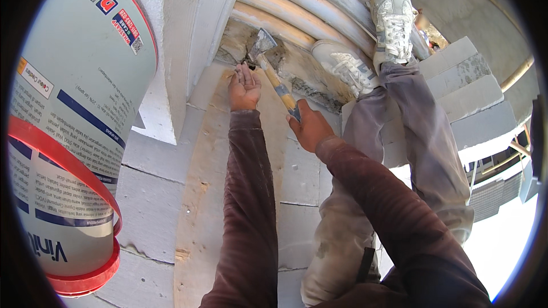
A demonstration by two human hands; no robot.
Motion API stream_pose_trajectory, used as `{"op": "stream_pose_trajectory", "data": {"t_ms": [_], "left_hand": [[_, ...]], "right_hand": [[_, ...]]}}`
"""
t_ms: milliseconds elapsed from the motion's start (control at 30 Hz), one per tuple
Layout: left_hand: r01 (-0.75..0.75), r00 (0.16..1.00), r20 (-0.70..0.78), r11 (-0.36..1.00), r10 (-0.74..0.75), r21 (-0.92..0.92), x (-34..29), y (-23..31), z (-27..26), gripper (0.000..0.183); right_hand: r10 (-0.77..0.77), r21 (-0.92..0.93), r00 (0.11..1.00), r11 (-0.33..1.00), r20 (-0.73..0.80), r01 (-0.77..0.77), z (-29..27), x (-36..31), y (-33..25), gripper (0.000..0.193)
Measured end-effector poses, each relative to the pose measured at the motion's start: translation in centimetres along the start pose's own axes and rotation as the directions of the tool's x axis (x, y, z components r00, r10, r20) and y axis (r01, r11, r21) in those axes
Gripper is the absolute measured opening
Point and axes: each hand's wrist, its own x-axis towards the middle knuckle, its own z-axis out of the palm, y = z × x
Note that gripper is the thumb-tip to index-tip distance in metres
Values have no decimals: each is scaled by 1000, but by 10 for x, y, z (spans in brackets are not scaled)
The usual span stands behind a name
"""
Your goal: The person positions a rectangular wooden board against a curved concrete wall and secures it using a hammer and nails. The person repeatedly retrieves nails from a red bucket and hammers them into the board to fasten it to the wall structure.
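Observation:
My right hand (313,126) is closed around the lower end of a hatchet (275,80) with a worn wooden handle and a blue grip. The dusty flared head of the hatchet points away from me, over the rough mortar edge (311,88) by the wall's far end. Just left of the handle, below the head, my left hand (245,86) lies palm up. Its fingers are slightly curled and nothing shows in the palm; the fingertips are close to the hatchet head. Beneath my left arm runs a long wooden plank (200,205), its far end beside my left hand.
Pale blocks (151,205) lie under the plank. A large paint bucket (85,97) with red rims stands left, beside a white block column (188,40). Round poles (274,11) run past my shoes (394,20). More blocks (465,88) are stacked right, near a bright drop.

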Motion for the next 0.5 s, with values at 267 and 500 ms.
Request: {"op": "stream_pose_trajectory", "data": {"t_ms": [267, 500], "left_hand": [[-5, 1000, 7, 1000, 4, 17, 13, 12, -5, 36], [71, 997, 16, 997, -71, 25, 24, 22, -2, 38]], "right_hand": [[-166, 79, 980, 981, -106, 175, 27, 13, 11, 31], [-116, 18, 993, 993, -21, 117, 32, 27, 6, 32]]}}
